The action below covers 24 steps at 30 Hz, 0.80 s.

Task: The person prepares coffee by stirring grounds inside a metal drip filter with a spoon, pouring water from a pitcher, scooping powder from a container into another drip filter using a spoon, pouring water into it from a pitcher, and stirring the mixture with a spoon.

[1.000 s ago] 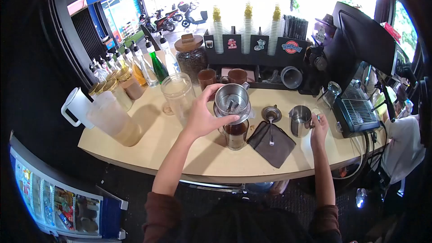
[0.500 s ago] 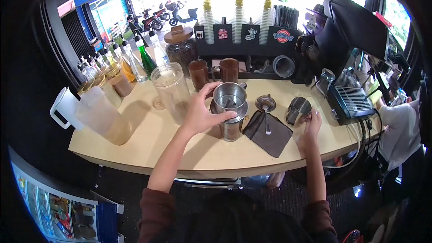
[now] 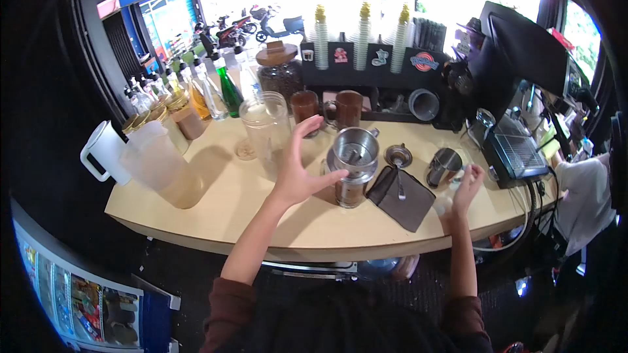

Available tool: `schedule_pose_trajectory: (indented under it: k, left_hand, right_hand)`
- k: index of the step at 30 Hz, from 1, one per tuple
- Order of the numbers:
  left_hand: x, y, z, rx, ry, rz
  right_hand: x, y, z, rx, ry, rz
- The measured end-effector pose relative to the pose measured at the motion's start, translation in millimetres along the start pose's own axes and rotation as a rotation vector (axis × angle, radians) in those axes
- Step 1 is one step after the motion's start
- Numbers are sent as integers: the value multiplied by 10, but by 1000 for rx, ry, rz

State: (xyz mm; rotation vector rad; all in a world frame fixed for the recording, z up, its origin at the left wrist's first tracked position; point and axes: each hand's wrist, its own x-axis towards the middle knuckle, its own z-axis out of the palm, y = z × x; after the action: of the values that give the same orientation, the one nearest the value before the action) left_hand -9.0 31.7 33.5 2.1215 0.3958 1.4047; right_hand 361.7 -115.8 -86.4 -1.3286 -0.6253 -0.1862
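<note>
A metal drip coffee filter [image 3: 356, 150] sits on top of a glass [image 3: 351, 194]. My left hand [image 3: 294, 180] is beside it, thumb and fingers spread wide, with the thumb tip close to the filter's wall. To the right, a small metal cup [image 3: 444, 167] stands on the counter. Just right of that cup is my right hand [image 3: 467, 189], its fingers loosely bent and nothing visible in them. Between the filter and the cup lie a dark folded cloth [image 3: 404, 204], a spoon [image 3: 401, 186] and a small round metal lid [image 3: 398, 155].
Left on the wooden counter [image 3: 222, 222] stand a white pitcher [image 3: 104, 150], a cloudy plastic jug [image 3: 157, 167] and a clear jar [image 3: 265, 131]. Brown-filled mugs [image 3: 348, 110] are behind the filter. A coffee machine [image 3: 517, 150] occupies the right end, with a person's light shirt [image 3: 582, 202] beyond.
My left hand has opened off the filter, which stays on the glass. My right hand has come away from the metal cup. The whole view has shifted slightly.
</note>
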Motion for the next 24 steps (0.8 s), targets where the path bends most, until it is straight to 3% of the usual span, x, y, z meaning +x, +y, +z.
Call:
schedule_pose_trajectory:
  k: [1, 3, 4, 6, 8, 10, 12, 14, 15, 19, 23, 24]
  left_hand:
    - [-56, -32, -109, 12, 13, 7]
    - [-166, -141, -360, 64, 285, -40]
    - [-189, -225, -469, 75, 298, -37]
    - [-286, -416, -636, 174, 564, -146]
    - [-378, -651, -618, 232, 527, -189]
    - [-438, -741, -557, 282, 490, -232]
    - [-511, -764, -492, 201, 302, -410]
    - [-596, -910, -471, 72, 277, -486]
    - [-611, -946, -475, -58, 238, -561]
    - [-690, -986, -539, -24, 247, -508]
    - [-717, -906, -562, 162, 338, -336]
    - [-720, -905, -570, 236, 368, -286]
  right_hand:
    - [25, -10, -3, 15, -9, -8]
    - [83, -259, 34, -146, 74, -311]
    - [109, -423, 107, -132, 65, -316]
    - [66, -1016, 364, -3, -148, -485]
    - [37, -1572, 656, -40, -387, -673]
    - [-133, -2119, 1002, -17, -604, -704]
    - [-277, -2421, 1336, 11, -873, -838]
    - [-433, -2529, 1695, 63, -1041, -927]
    - [-511, -2596, 1819, 67, -1131, -884]
    - [-682, -2738, 2335, 60, -1279, -846]
    - [-745, -2684, 2712, 20, -1383, -624]
    - [-750, -2677, 2798, 27, -1384, -660]
